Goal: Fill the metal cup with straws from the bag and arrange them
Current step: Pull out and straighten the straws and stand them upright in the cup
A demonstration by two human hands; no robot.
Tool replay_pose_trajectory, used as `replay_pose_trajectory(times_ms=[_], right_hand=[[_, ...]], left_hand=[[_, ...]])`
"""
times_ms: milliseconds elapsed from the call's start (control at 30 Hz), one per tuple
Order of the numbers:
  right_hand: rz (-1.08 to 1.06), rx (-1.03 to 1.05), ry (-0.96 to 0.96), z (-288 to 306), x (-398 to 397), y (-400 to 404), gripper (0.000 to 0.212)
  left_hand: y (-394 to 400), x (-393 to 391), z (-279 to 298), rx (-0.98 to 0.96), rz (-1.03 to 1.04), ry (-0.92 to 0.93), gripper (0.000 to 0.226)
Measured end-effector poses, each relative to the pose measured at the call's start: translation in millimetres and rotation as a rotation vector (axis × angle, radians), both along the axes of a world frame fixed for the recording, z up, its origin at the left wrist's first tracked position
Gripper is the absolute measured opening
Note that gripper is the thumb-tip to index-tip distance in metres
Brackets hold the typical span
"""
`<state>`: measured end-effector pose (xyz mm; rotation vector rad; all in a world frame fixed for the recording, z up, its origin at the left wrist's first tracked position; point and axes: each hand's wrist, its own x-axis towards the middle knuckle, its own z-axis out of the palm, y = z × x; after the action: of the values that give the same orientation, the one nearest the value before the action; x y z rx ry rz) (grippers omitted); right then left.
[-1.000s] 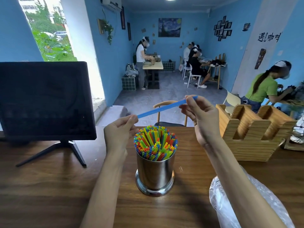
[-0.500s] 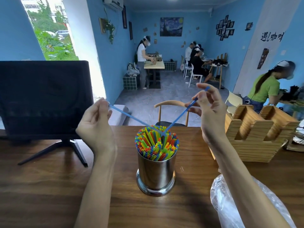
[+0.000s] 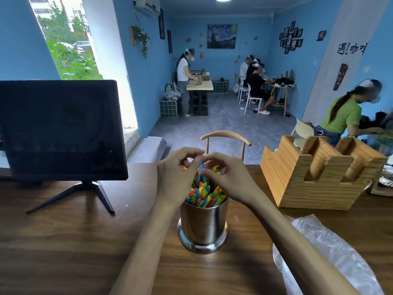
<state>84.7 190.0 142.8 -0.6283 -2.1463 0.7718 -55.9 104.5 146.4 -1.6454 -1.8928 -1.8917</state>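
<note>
The desk point(image 3: 63, 241) carries the metal cup point(image 3: 203, 226) at centre, upright and packed with coloured straws point(image 3: 204, 194); the plastic bag point(image 3: 331, 258) lies near, to the right; left hand point(image 3: 176, 175) and right hand point(image 3: 229, 179) meet above the rim, each grip pinching 1 bent blue straw point(image 3: 201, 174), probably to tuck it in.

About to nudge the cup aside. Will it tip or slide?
The cup probably slides rather than tips: its flared base is wider than its body. Packed with straws, it likely carries some top weight, so push low. Polished metal on the smooth table may slide easily.
</note>
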Motion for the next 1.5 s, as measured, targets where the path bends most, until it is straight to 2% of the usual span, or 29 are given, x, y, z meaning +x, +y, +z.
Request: replay_pose_trajectory(times_ms=[167,333,467,500,567,633,733,833,933,1100,1333,1500], right_hand=[[-0.066,-0.036,-0.096,-15,0,6,0.016],[-0.076,-0.042,-0.149,-19,-1,7,0.007],[-0.052,-0.050,-0.188,-18,2,7,0.005],[-0.046,-0.060,-0.184,-18,2,7,0.010],[-0.037,-0.115,-0.115,-18,3,7,0.017],[-0.055,-0.160,0.013,-19,4,8,0.011],[-0.118,-0.155,0.125,-20,5,11,0.017],[-0.118,-0.149,0.011,-22,4,14,0.022],[-0.132,-0.167,-0.093,-26,3,15,0.028],[-0.143,-0.206,-0.065,-28,2,13,0.031],[-0.159,-0.203,-0.043,-28,3,13,0.026],[-0.157,-0.214,-0.041,-25,3,11,0.024]], left_hand=[[0,-9,-10,-0.192,-0.024,0.094,0.012],[-1,-16,-22,-0.250,-0.004,0.122,0.006],[-4,-16,-16,-0.302,-0.009,0.187,0.007],[-5,-17,-14,-0.283,-0.005,0.191,0.008],[-7,-21,-11,-0.219,0.015,0.115,0.010],[-8,-28,-9,-0.201,0.068,0.021,0.012],[-7,-40,-9,-0.331,0.153,-0.022,0.015],[-3,-44,-16,-0.466,0.108,-0.045,0.020],[3,-41,-23,-0.487,0.106,-0.056,0.025],[5,-39,-22,-0.492,0.131,-0.098,0.026],[7,-46,-14,-0.483,0.155,-0.239,0.008],[7,-46,-7,-0.417,0.156,-0.307,0.011]])
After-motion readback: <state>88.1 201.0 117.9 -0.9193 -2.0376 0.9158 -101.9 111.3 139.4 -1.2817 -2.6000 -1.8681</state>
